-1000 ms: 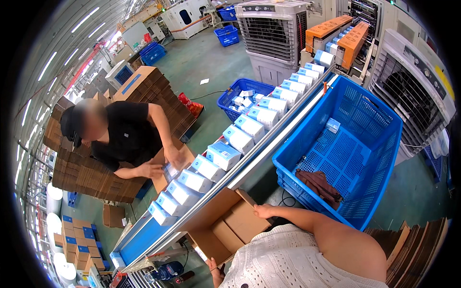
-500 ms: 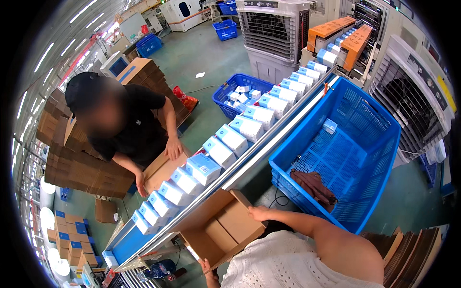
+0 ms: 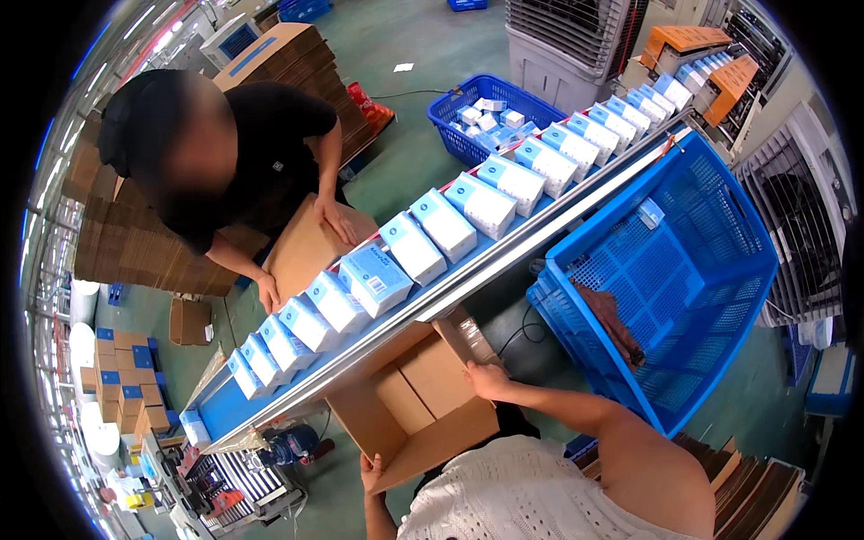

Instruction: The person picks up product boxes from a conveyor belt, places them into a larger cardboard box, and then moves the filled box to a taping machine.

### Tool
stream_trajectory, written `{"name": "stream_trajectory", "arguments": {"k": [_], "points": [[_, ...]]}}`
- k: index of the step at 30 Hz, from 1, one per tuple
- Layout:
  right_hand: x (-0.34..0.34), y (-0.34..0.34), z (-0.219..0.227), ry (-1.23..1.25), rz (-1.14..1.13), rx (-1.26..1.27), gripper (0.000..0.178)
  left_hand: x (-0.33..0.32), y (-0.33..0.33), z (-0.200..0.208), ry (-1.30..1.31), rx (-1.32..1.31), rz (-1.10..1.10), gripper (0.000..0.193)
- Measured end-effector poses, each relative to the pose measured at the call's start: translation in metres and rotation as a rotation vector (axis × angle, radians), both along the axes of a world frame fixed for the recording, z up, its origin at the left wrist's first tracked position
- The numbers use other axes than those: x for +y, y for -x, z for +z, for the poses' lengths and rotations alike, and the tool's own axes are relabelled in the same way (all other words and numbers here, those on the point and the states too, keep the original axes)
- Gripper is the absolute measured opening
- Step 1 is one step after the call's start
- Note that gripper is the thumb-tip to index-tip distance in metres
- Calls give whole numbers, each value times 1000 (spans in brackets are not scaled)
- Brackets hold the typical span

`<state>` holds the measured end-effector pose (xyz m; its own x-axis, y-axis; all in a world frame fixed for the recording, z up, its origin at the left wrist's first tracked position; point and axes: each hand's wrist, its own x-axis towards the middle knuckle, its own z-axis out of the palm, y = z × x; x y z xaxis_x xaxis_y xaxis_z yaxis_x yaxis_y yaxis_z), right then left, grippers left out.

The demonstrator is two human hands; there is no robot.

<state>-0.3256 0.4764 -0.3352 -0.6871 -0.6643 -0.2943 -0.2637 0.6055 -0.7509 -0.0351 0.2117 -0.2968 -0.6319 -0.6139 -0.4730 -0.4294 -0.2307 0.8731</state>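
We still grip the open cardboard box (image 3: 416, 407), left hand (image 3: 371, 470) on its near corner, right hand (image 3: 487, 378) on its flap; the co-worker (image 3: 229, 153) opposite now appears closer.

A row of white-and-light-blue rectangular cartons (image 3: 430, 236) runs diagonally along the blue conveyor. Below it sits an open brown cardboard box (image 3: 416, 405). More small white-and-blue cartons (image 3: 486, 115) fill a blue basket behind; flattened brown cardboard stacks (image 3: 126, 245) stand left.

We see a green workshop floor (image 3: 414, 153). Flattened cardboard stacks (image 3: 117, 243) stand along the far left. Large air coolers (image 3: 567, 36) stand ahead.
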Motion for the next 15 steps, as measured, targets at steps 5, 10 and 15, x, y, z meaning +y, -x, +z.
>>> {"name": "stream_trajectory", "arguments": {"k": [5,10,15], "points": [[14,29,10,-125,-13,-17,35,-19,49,75,452,-551,-500,31],[41,69,22,-240,59,-13,42,-115,132,167,1088,-163,-2,27],[55,91,71,-294,202,104,34,-270,157,188,1417,-333,352,41]]}}
